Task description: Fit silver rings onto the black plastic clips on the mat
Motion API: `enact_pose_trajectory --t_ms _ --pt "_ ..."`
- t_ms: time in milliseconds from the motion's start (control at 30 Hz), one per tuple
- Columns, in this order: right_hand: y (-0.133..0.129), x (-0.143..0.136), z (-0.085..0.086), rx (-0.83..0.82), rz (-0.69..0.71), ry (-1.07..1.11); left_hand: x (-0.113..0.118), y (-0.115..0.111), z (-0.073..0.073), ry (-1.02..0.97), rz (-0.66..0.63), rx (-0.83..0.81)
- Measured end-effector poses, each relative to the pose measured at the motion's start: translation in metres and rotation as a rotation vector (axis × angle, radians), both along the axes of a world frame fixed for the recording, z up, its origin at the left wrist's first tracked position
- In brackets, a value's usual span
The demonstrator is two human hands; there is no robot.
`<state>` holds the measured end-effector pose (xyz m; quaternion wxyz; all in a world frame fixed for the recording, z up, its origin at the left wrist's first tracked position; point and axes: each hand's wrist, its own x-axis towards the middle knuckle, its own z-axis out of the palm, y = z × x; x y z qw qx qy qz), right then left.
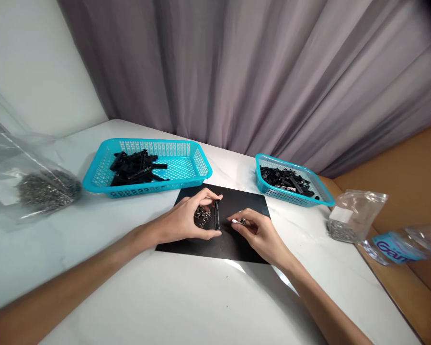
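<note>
Black part [216, 215] held by its ends above a dark mat [233, 247]

From the head camera, the left hand [190, 215] is clamped on it, thumb at the near end, a finger at the far. The right hand [260, 233] pinches a small white-tipped stick [236, 221], near the part but not touching it. Steady end pressure and a light pinch on the stick should serve best. The stick's other end vanishes among the fingers, so its kind is unclear; metal pieces [203, 221] by the left hand are partly covered.
</note>
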<state>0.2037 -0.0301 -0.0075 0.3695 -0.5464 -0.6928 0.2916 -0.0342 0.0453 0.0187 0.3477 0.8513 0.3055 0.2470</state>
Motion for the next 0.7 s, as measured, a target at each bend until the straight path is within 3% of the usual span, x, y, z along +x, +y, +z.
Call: enact_pose_trajectory --t_ms 267,500,700 --pt "0.003 0.01 -0.001 0.019 0.003 0.007 0.003 0.001 -0.015 -0.003 -0.081 0.319" --pt "0.001 0.009 0.005 -0.075 -0.004 0.012 0.005 -0.001 -0.014 -0.01 -0.044 0.384" --pt "0.001 0.007 0.004 -0.155 -0.024 0.136 0.005 0.002 -0.019 -0.063 -0.109 0.526"
